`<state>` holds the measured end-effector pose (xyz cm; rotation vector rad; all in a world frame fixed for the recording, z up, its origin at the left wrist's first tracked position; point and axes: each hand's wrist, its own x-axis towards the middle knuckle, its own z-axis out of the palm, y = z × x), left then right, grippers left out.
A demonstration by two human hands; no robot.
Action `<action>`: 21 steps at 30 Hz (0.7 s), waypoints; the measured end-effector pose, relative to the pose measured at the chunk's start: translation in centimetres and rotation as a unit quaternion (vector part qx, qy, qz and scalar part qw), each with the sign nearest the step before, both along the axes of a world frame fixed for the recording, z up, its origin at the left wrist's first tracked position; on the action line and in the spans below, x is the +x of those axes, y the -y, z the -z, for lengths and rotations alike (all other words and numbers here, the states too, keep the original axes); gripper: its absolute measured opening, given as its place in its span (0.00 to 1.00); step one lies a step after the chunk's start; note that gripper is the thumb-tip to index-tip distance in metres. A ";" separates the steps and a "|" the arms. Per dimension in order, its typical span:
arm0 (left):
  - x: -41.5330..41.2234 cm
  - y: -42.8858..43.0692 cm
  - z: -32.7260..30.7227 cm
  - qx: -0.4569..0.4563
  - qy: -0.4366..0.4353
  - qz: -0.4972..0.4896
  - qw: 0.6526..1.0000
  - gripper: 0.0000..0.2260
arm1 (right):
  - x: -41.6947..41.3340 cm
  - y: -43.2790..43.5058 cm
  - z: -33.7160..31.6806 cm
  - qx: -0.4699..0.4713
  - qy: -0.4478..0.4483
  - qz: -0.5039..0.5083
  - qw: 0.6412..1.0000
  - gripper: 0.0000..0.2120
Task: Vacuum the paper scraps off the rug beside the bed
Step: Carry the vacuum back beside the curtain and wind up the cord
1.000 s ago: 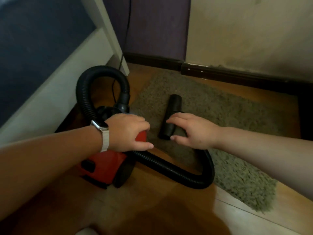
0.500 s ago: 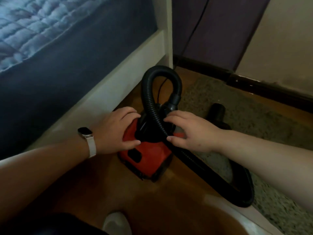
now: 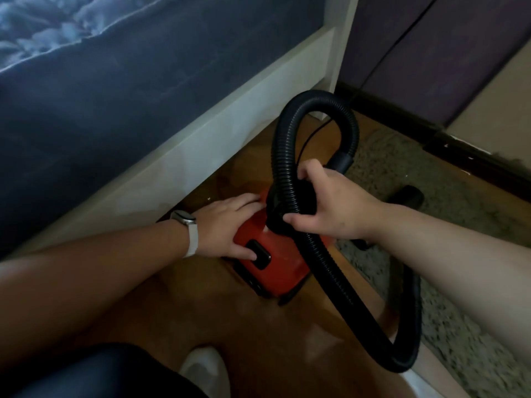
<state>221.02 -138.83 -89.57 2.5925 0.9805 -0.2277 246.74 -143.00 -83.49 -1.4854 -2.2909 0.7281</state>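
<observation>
A small red vacuum cleaner (image 3: 280, 264) stands on the wooden floor beside the bed. Its black ribbed hose (image 3: 290, 145) loops up from the top and runs down and round to the right. My left hand (image 3: 230, 225) lies flat on the red body, thumb by the black switch (image 3: 260, 254). My right hand (image 3: 330, 202) is curled around the hose where it joins the body. The black nozzle (image 3: 408, 196) lies on the grey shaggy rug (image 3: 448, 179) behind my right forearm, mostly hidden. I see no paper scraps on the rug.
The bed (image 3: 115, 96) with a dark blue cover and white frame fills the left. A thin power cord (image 3: 399, 38) runs up the purple wall. A dark skirting board (image 3: 474, 159) edges the rug. My white-slippered foot (image 3: 204, 369) is at the bottom.
My right hand left the nozzle on the rug, came over to the vacuum body and closed around the hose base. My left hand slid down onto the body's side. The view swung left toward the bed.
</observation>
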 end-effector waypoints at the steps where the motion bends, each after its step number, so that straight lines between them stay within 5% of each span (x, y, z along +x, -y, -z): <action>1: 0.2 0.0 0.1 0.002 0.003 0.001 1.000 0.48 | -0.1 -0.1 0.1 -0.010 0.003 0.008 1.000 0.28; 12: 1.6 -0.9 1.5 -0.019 0.022 -0.034 0.999 0.59 | 0.3 -0.9 2.6 0.070 0.015 -0.061 0.996 0.31; 21: 1.9 -0.9 2.2 0.032 -0.008 -0.020 0.999 0.57 | 0.5 -1.3 3.9 0.105 -0.015 -0.060 0.993 0.33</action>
